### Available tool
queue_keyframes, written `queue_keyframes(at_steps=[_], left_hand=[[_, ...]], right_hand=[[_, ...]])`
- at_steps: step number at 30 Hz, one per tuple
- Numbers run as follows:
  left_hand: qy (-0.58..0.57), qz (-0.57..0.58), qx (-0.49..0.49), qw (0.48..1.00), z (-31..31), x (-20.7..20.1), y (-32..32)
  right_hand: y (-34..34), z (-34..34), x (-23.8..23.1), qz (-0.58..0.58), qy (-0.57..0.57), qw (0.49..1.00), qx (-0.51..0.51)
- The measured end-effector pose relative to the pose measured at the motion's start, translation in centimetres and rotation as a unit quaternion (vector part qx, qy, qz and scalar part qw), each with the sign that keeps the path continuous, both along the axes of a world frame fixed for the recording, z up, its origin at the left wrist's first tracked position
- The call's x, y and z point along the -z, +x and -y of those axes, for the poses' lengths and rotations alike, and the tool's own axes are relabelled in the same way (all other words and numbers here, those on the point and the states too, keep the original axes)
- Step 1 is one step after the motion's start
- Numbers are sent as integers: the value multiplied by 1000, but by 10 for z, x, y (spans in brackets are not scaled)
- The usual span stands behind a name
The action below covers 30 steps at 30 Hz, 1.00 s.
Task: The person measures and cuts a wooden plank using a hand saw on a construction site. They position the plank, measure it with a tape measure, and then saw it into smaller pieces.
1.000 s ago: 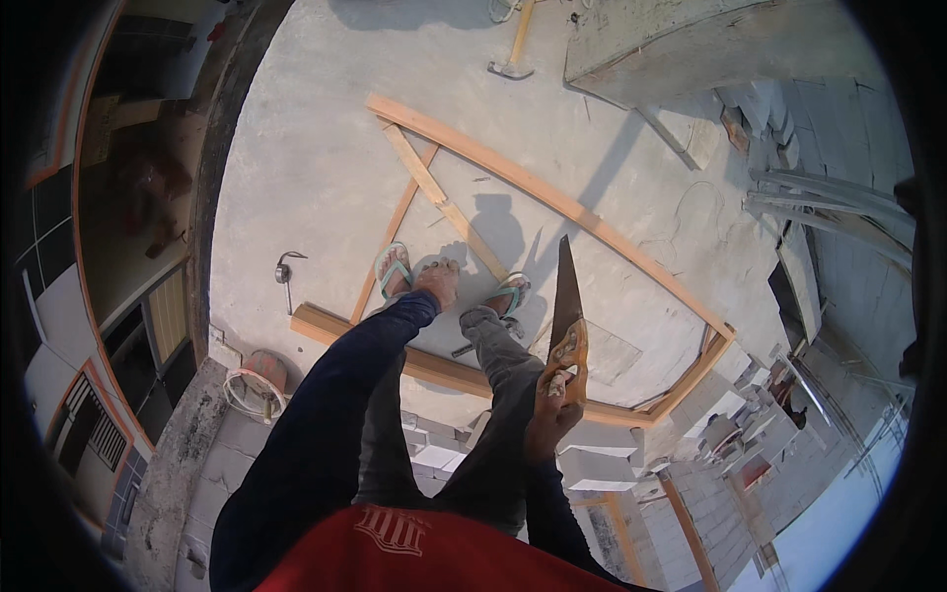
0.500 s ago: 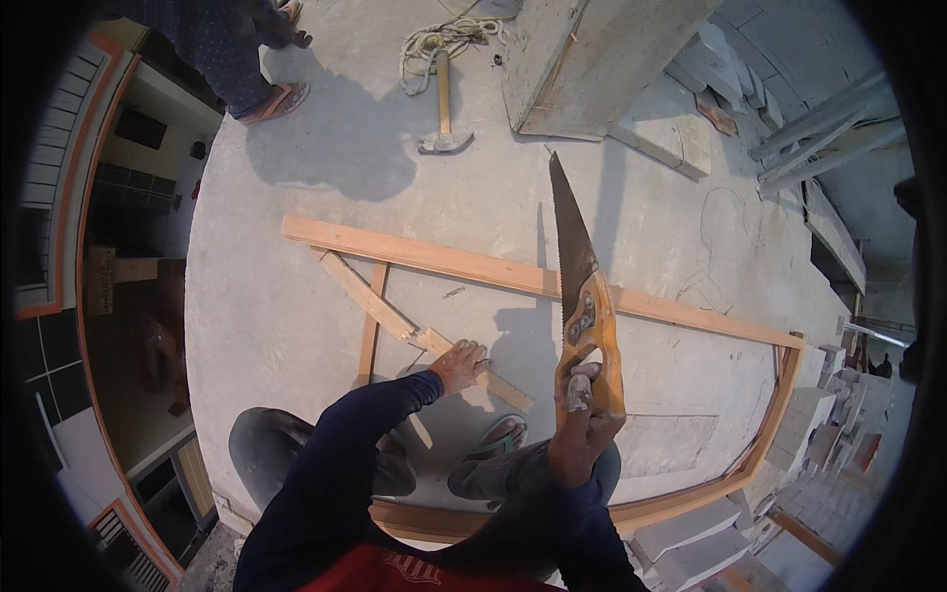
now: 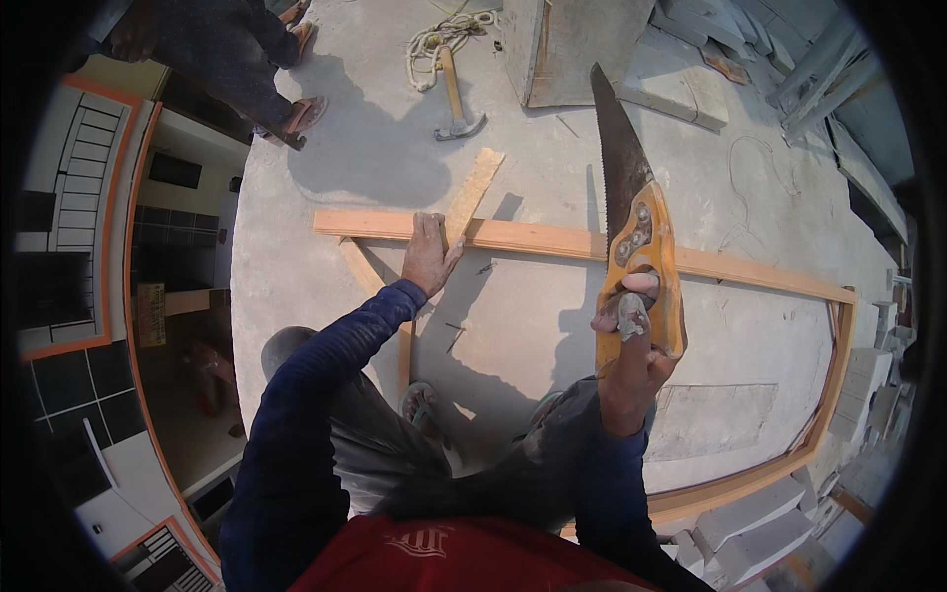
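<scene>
My left hand (image 3: 431, 255) is at the far rail of a wooden frame (image 3: 552, 238), its fingers against the rail. Between thumb and fingers it grips a short wood strip (image 3: 475, 192), which slants up and away across that rail. My right hand (image 3: 631, 335) is wrapped round the yellow handle of a handsaw (image 3: 623, 148). The blade points up and away, teeth toward the left, above the frame. Another wood strip (image 3: 361, 266) runs from the rail's left end toward my left forearm, which hides part of it. A thin crosspiece (image 3: 405, 350) stands near my foot.
A claw hammer (image 3: 457, 99) lies beyond the frame, beside a coiled rope (image 3: 426, 49). Another person's sandalled foot (image 3: 306, 115) is at upper left. A concrete column (image 3: 562, 59) stands at the back. Pale blocks (image 3: 755, 513) line the right side. The floor slab's edge (image 3: 237, 286) drops off at left.
My left hand has moved up and left with the short strip, now turned and lying over the far rail, apart from the other strip. The handsaw has shifted with the view, still in my right hand.
</scene>
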<state>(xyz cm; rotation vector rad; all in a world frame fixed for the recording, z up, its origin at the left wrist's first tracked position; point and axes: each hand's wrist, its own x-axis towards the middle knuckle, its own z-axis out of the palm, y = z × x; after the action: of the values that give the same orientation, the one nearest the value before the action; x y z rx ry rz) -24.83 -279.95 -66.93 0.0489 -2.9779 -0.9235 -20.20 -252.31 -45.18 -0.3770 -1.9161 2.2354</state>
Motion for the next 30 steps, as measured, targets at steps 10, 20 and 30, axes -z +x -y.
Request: queue_keyframes(at_steps=[10,20,30], left_hand=[[-46,143,-122,981,41,-7,6],[-96,93,-143,981,35,16,-44],[-70,179,-150,970,34,-3,-56]], right_hand=[[-59,44,24,-38,221,952,-210],[-108,74,-57,-20,324,871,-369],[-155,53,-5,4,375,839,-395]])
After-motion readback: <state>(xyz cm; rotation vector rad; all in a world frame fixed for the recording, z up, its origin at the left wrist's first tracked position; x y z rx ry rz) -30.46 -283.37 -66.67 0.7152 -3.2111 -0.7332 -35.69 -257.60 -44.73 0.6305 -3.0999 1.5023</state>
